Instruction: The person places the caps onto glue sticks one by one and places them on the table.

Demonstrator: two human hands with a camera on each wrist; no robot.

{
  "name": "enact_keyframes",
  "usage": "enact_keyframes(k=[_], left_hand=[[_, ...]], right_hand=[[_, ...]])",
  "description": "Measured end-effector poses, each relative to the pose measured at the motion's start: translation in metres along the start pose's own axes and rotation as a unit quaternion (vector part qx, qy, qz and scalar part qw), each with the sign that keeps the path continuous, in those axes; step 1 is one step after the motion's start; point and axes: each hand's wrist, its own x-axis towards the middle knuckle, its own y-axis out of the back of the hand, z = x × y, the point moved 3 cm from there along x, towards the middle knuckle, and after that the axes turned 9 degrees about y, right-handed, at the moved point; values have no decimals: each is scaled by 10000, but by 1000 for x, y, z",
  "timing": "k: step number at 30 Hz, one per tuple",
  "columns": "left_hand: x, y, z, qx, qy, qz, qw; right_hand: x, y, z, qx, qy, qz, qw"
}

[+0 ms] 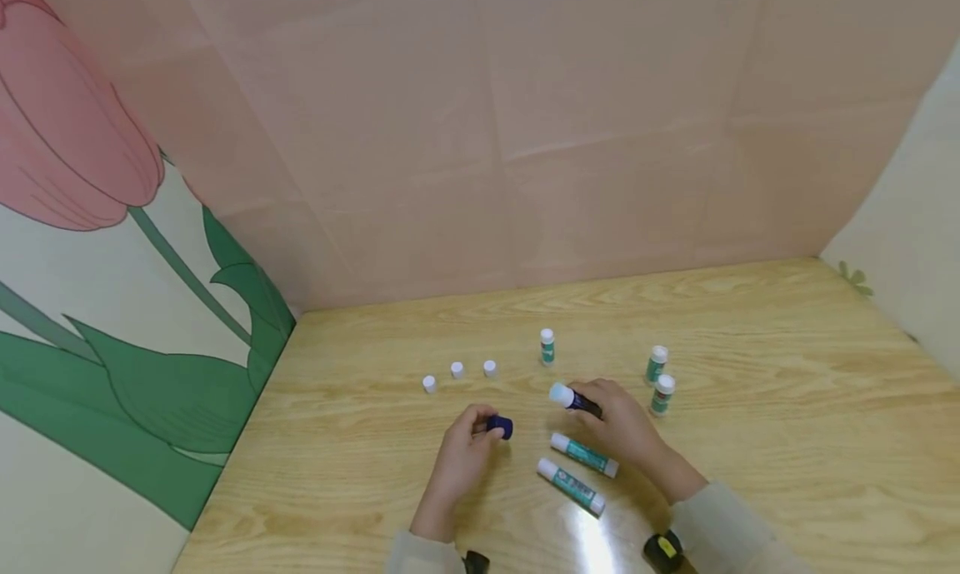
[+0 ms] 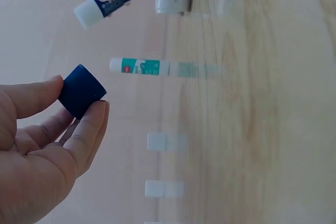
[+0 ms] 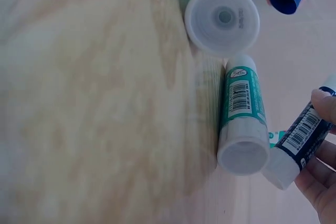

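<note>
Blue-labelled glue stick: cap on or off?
Off: the left hand pinches the blue cap, apart from the blue-labelled glue stick in the right hand.

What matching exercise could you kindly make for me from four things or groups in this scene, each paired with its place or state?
Column one
1. Dark blue cap
2. Blue-labelled glue stick
3. Three small white caps
4. Two green-labelled glue sticks lowest in the head view

Column two
A. Held in the right hand
B. Lying on their sides
C. Pinched in the left hand
D. Set apart in a loose row

Right pairs: 1-C, 2-A, 3-D, 4-B
</note>
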Motion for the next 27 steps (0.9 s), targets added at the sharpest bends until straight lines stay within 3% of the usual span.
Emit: enact_keyframes(k=[4, 11, 27], left_hand=[[-1, -1, 1, -120, -2, -32, 9999], [-18, 2, 33, -271, -78, -90, 9996], [-15, 1, 29, -477, -40, -98, 9988]], right_hand=[[-2, -1, -1, -20, 107, -24, 9999], [-6, -1, -3, -32, 131, -206, 9997], [-5, -2, -12, -129, 371, -351, 9986]])
